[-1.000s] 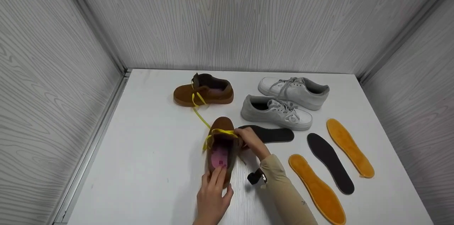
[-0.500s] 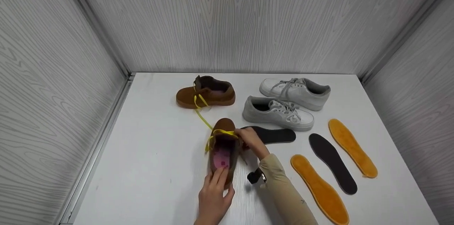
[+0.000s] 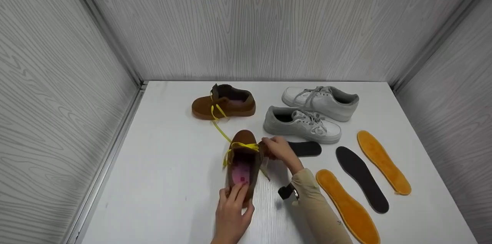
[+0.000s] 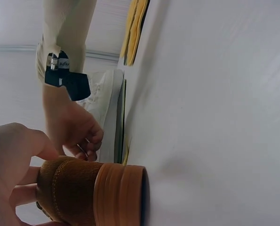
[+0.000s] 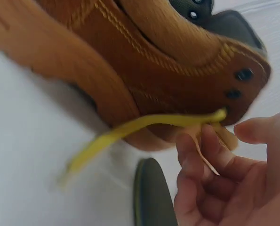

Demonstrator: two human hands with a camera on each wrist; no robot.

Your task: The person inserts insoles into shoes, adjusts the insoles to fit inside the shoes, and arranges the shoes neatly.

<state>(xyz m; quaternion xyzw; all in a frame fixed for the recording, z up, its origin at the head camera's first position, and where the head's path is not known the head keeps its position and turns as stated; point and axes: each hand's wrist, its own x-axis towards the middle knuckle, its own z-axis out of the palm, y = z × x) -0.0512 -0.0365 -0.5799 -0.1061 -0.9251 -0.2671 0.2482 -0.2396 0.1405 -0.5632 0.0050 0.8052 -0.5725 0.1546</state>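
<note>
A brown shoe (image 3: 244, 135) with a pink insole (image 3: 241, 173) points away from me on the white table. My left hand (image 3: 232, 209) grips its heel, fingertips inside the collar; the left wrist view shows the heel (image 4: 71, 188) standing upright. Right of the shoe, my right hand (image 3: 282, 150) is at the eyelet flap. In the right wrist view a yellow shoelace (image 5: 140, 123) runs from an eyelet and trails left, right beside this hand's bent fingers (image 5: 191, 174). A narrow pale strip (image 5: 206, 159) shows between them, the thumb apart; I cannot tell whether they hold it.
Another brown shoe (image 3: 223, 107) stands at the back left, its yellow lace hanging. Two white sneakers (image 3: 303, 126) are at the back right. A dark insole (image 3: 305, 149) lies behind my right hand; two orange insoles (image 3: 348, 209) and a dark one (image 3: 361, 178) lie further right.
My right hand has shifted slightly right, away from the yellow lace across the shoe. My left hand keeps its grip on the heel. The whole view has shifted a little.
</note>
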